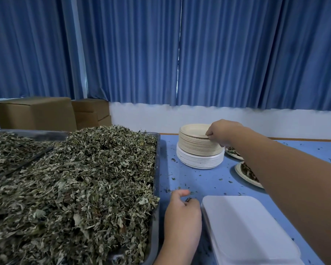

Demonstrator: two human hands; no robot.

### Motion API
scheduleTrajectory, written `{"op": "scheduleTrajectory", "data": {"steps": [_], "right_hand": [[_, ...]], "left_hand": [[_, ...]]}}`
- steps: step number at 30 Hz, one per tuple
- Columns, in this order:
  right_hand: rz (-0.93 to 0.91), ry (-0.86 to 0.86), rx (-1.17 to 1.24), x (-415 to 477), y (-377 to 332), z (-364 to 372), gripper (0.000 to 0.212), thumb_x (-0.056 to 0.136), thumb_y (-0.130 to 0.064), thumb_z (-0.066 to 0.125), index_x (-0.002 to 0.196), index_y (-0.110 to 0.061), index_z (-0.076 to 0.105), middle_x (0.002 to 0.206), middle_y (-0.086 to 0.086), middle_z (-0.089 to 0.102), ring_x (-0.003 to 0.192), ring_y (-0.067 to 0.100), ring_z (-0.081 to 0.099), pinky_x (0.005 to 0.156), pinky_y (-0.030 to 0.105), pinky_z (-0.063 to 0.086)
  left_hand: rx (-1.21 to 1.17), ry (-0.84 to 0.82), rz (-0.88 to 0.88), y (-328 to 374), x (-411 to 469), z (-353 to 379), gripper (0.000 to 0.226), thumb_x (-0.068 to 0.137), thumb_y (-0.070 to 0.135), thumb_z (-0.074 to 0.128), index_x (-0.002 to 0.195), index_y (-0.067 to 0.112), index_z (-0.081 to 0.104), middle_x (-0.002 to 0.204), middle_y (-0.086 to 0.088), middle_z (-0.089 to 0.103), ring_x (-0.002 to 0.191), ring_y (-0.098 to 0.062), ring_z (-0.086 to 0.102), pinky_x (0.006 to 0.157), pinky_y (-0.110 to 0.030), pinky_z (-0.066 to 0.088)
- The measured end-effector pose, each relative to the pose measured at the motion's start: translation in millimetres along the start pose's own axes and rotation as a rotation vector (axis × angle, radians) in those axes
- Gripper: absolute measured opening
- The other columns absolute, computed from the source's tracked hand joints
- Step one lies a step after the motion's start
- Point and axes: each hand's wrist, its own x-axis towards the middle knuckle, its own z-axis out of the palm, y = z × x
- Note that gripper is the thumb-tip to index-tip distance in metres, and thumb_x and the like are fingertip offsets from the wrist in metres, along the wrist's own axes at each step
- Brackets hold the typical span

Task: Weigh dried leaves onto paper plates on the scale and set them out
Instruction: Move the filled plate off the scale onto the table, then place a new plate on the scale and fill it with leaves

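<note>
Right hand (218, 135) pinched the top paper plate (192, 130) by its rim, presumably for the scale (246, 228) (left hand (182, 212) curled, grip unclear).

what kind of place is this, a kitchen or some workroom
Likely a makeshift workroom for portioning dried herbs, not a kitchen: a metal tray heaped with dried leaves, a stack of paper plates on a blue table, and cardboard boxes by blue curtains.

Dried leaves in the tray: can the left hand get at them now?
Probably yes. The left hand sits beside the tray rim, the dried leaves lie heaped and uncovered, and nothing stands between them. The right hand pinches the top plate.
</note>
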Motion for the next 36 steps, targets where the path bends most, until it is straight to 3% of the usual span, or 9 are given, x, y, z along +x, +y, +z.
{"op": "scheduleTrajectory", "data": {"steps": [7, 16, 21, 29, 33, 36], "right_hand": [[-0.052, 0.020, -0.131, 5.4, -0.8, -1.9, 0.031, 0.091, -0.007, 0.040, 0.062, -0.019, 0.044, 0.068, -0.003, 0.047, 0.069, 0.020, 0.047, 0.054, 0.025, 0.033], [-0.088, 0.045, -0.215, 2.8, -2.7, 0.0, 0.024, 0.084, -0.003, 0.040, 0.067, -0.019, 0.046, 0.070, -0.003, 0.039, 0.068, 0.021, 0.041, 0.051, 0.024, 0.029], [-0.128, 0.075, -0.284, 4.2, -4.9, 2.9, 0.022, 0.099, -0.024, 0.040, 0.089, -0.016, 0.058, 0.081, -0.001, 0.049, 0.079, 0.023, 0.052, 0.061, 0.028, 0.039], [-0.152, 0.084, -0.365, 9.2, -7.8, 6.8, 0.020, 0.095, -0.020, 0.043, 0.079, -0.013, 0.053, 0.070, -0.001, 0.042, 0.060, 0.016, 0.044, 0.056, 0.027, 0.037], [-0.186, 0.080, -0.403, 11.0, -9.8, 6.8, 0.017, 0.093, -0.018, 0.045, 0.078, -0.011, 0.050, 0.069, 0.000, 0.039, 0.070, 0.022, 0.049, 0.057, 0.027, 0.037], [-0.197, 0.082, -0.444, 12.6, -10.5, 5.7, 0.019, 0.090, -0.018, 0.049, 0.072, -0.010, 0.048, 0.068, 0.000, 0.039, 0.063, 0.019, 0.046, 0.050, 0.024, 0.032]], "left_hand": [[-0.002, 0.003, -0.010, -1.7, 1.3, 1.5, 0.030, 0.088, 0.017, 0.051, 0.112, 0.034, 0.045, 0.072, -0.002, 0.060, 0.058, -0.018, 0.051, 0.059, -0.032, 0.041], [0.003, -0.013, -0.028, -3.5, 4.2, 1.4, 0.032, 0.089, 0.020, 0.051, 0.114, 0.036, 0.043, 0.078, -0.001, 0.064, 0.058, -0.015, 0.053, 0.055, -0.030, 0.042], [0.007, -0.012, -0.033, -4.3, 4.3, 1.9, 0.031, 0.089, 0.020, 0.052, 0.115, 0.035, 0.046, 0.074, 0.000, 0.061, 0.055, -0.013, 0.051, 0.053, -0.028, 0.040], [0.014, -0.013, -0.032, -4.0, 3.5, 2.1, 0.028, 0.089, 0.020, 0.051, 0.111, 0.037, 0.045, 0.066, 0.003, 0.057, 0.057, -0.014, 0.052, 0.055, -0.029, 0.042], [0.006, -0.006, -0.026, -4.7, 3.2, 2.6, 0.029, 0.088, 0.019, 0.053, 0.112, 0.034, 0.048, 0.065, 0.004, 0.057, 0.058, -0.014, 0.052, 0.056, -0.029, 0.041], [-0.001, -0.001, -0.028, -5.1, 3.5, 3.0, 0.028, 0.089, 0.019, 0.053, 0.111, 0.034, 0.048, 0.065, 0.004, 0.057, 0.057, -0.014, 0.052, 0.055, -0.029, 0.040]]}}
